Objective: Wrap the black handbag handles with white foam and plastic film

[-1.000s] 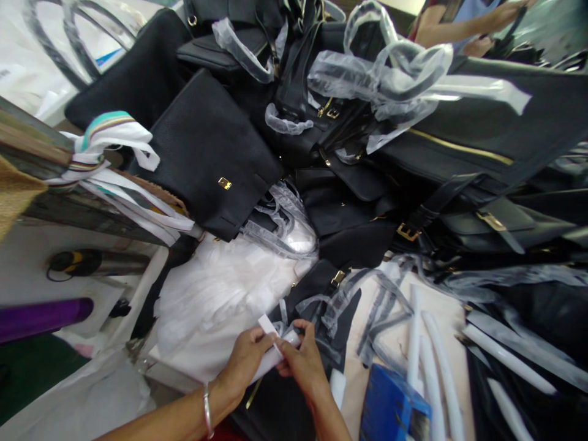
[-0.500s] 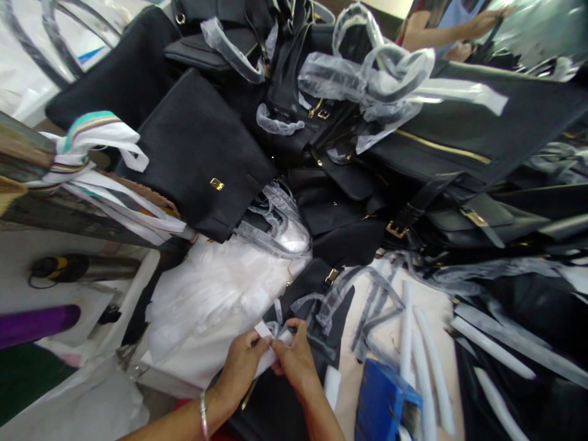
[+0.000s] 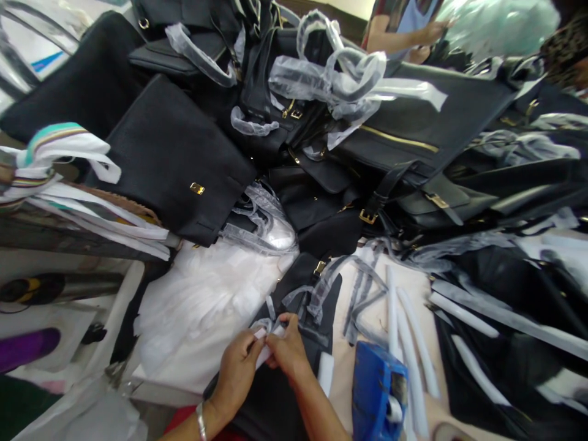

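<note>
My left hand (image 3: 236, 370) and my right hand (image 3: 287, 350) meet at the bottom centre, both pinched on a small white foam wrap (image 3: 265, 343) around a strap of a black handbag (image 3: 275, 392) lying under them. The left wrist wears a silver bangle (image 3: 201, 421). Clear plastic strips (image 3: 321, 294) trail from the bag's strap just beyond my fingers. A gold buckle (image 3: 320, 267) shows on the strap above.
A blue tape dispenser (image 3: 379, 392) lies right of my hands beside several white foam tubes (image 3: 408, 343). A heap of black handbags (image 3: 184, 165) with plastic-wrapped handles (image 3: 331, 79) fills the table. White tissue (image 3: 206, 300) lies at left. Another person's arms (image 3: 404, 33) work at top right.
The view has swung right and down. My hands have closed together on the white wrap, folding it tighter against the strap; the white tab sticking up earlier is tucked in.
</note>
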Available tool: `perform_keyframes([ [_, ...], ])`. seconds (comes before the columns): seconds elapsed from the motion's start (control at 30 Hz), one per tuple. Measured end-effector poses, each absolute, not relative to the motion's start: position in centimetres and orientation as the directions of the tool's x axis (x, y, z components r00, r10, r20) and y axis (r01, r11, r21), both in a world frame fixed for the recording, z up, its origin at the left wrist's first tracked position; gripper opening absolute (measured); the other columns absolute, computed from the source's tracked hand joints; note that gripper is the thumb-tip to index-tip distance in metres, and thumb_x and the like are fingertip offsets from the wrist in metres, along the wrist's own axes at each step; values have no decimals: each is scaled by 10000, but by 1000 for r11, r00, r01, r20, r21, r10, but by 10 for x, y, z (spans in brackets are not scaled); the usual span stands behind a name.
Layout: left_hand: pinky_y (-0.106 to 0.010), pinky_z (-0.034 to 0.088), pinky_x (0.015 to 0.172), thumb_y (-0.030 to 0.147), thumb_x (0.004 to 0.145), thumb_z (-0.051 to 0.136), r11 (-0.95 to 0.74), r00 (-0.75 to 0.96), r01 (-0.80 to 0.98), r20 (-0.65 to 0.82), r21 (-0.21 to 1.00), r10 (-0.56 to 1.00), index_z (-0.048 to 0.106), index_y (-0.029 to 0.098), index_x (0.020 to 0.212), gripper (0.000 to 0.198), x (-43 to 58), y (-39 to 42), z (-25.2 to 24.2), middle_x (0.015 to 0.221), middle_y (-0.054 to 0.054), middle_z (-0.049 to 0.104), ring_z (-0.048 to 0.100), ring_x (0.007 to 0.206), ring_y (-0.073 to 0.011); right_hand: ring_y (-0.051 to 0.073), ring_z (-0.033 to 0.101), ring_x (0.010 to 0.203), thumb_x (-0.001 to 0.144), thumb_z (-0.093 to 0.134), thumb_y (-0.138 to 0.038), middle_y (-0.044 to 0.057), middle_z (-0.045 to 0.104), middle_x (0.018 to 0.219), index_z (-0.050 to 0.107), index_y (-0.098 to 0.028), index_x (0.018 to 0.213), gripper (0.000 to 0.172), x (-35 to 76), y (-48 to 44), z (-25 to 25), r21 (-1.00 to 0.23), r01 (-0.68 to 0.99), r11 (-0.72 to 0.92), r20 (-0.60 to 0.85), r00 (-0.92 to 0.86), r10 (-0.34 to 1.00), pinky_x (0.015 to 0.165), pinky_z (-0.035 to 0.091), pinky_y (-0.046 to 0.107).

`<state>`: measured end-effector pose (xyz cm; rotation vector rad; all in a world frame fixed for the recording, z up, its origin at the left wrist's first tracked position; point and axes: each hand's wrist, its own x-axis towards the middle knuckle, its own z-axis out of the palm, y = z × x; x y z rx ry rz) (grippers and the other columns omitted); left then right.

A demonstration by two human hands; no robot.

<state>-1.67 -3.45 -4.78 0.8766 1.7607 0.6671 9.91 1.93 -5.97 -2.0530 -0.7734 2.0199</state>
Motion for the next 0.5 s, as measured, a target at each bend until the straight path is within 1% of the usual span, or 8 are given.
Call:
perform_keyframes([
  [0.13, -337, 496, 879, 306, 907, 530, 510, -182, 379, -478, 773, 859, 709, 229, 1023, 227, -17, -40, -47, 1012, -53, 706, 642, 961, -223, 145, 540, 358, 657, 564, -213, -101, 527, 575, 376, -262, 1053, 441, 99, 19, -60, -449, 246, -859, -890, -36, 455, 346, 434, 233],
  [0.27, -389, 488, 973, 275, 901, 541, 406, -119, 533, -409, 742, 905, 677, 239, 1144, 281, -18, -46, -45, 1131, -70, 682, 611, 1082, -238, 148, 550, 362, 655, 571, -209, -91, 539, 594, 372, -257, 1024, 422, 101, 17, -65, -457, 241, -856, -883, -9, 469, 348, 434, 235],
  [0.4, -416, 518, 955, 243, 899, 544, 294, -79, 653, -323, 698, 943, 654, 226, 1194, 315, -17, -50, -48, 1129, -87, 682, 617, 1070, -255, 128, 552, 386, 655, 597, -214, -79, 550, 652, 363, -253, 981, 403, 103, 14, -69, -475, 201, -857, -875, 0, 485, 356, 443, 227],
  [0.5, -411, 548, 907, 252, 920, 518, 227, -57, 710, -266, 667, 962, 663, 219, 1169, 290, -16, -50, -51, 1081, -93, 700, 640, 1021, -261, 132, 544, 367, 670, 597, -230, -90, 536, 620, 356, -249, 959, 377, 105, 10, -70, -475, 156, -866, -879, -27, 477, 347, 455, 241],
])
